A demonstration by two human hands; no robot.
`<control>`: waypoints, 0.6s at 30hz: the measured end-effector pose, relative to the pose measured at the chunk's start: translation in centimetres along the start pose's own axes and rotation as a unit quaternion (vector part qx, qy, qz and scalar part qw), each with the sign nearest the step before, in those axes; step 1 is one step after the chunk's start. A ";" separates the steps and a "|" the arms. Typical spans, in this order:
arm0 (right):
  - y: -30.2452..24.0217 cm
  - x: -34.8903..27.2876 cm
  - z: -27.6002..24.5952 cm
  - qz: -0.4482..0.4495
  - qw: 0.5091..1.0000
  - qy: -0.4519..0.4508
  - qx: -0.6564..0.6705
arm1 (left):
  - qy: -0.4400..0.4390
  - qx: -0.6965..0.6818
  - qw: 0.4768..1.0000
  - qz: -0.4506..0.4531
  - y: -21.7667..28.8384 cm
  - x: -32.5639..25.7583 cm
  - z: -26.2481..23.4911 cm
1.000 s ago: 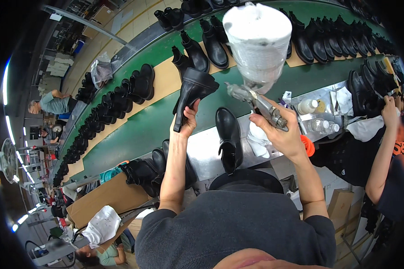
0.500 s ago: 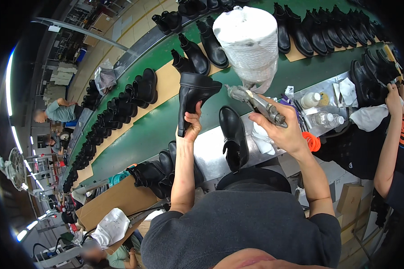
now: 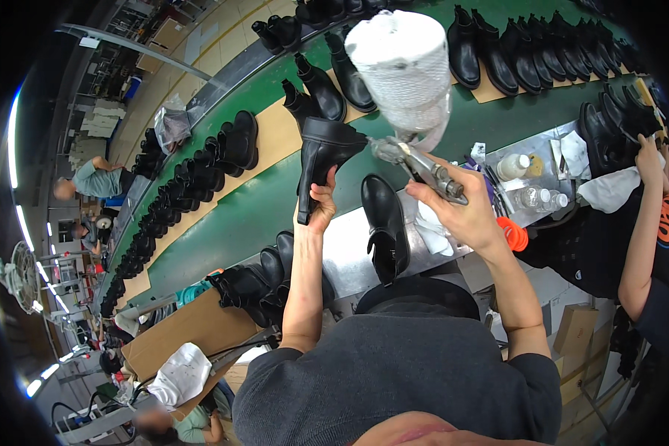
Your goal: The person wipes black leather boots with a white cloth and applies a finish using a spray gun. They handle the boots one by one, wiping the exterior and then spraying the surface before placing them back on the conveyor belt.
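Observation:
A black ankle boot (image 3: 324,152) is held up in my left hand (image 3: 320,202), its thick sole turned upward and the toe pointing right. My left fingers wrap round the boot's upper. In my right hand (image 3: 461,204) is a metal spray gun (image 3: 424,169), gripped with its front end close to the boot's toe. A second black boot (image 3: 384,223) lies on the metal-topped ledge between my forearms. A white cloth (image 3: 432,229) rests beside it, under my right hand.
A large white wrapped roll (image 3: 401,70) stands beyond the spray gun. Rows of black boots (image 3: 178,197) line the green table (image 3: 238,230). Bottles (image 3: 513,166) and an orange coil (image 3: 513,234) are to the right. At far right, a co-worker's hand (image 3: 650,160) touches a boot.
The spray gun has moved slightly left, nearer the boot's toe. The boot in my left hand has tilted a little.

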State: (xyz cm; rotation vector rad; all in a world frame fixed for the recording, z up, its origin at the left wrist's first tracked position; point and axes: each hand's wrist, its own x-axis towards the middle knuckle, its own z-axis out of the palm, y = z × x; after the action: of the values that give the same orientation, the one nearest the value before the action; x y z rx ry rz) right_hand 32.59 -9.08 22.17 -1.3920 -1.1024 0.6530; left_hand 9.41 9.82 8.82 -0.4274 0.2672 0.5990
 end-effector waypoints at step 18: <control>0.8 0.2 1.0 0.047 0.999 -0.006 0.007 | -0.047 -0.077 0.993 -0.081 -0.7 -0.1 -0.7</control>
State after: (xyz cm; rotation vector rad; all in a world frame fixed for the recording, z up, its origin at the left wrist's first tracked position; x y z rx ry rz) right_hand 32.03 -8.33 21.26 -1.4360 -1.0441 0.7372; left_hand 9.70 8.90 8.44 -0.5623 0.0959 0.4792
